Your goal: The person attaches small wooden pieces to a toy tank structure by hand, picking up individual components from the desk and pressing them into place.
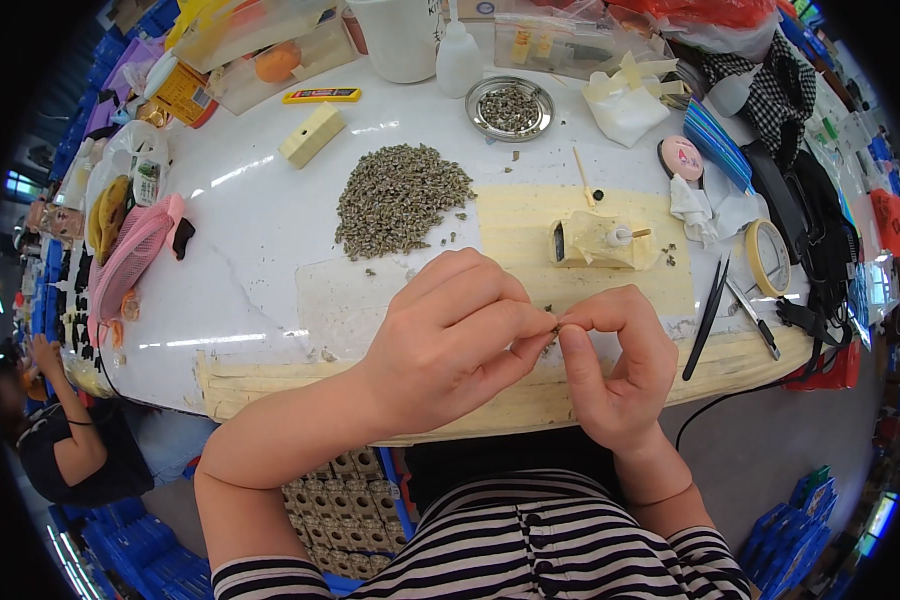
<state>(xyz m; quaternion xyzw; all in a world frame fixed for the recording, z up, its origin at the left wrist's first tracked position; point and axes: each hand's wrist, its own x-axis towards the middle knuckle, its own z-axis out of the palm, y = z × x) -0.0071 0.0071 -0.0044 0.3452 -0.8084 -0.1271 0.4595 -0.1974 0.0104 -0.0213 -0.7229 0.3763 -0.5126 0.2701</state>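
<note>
Near the table's front edge, my left hand (448,340) and my right hand (622,365) meet fingertip to fingertip. Both pinch a tiny metal part (555,328), mostly covered by the fingers, so its exact kind cannot be told. Beyond my left hand lies a big heap of small metal parts (400,198). A round metal dish (474,122) farther back holds more of them. Past my right hand stands a block wrapped in cream tape (592,246), with a small peg on top. Black tweezers (707,318) and a slim craft knife (754,318) lie right of my right hand.
Masking tape (767,256) stands at the right, near a black bag (820,220). A yellow cutter (322,95), a cream block (312,135) and a white squeeze bottle (459,62) are at the back. A pink mesh pouch (128,262) lies left. Another person (75,440) sits at far left.
</note>
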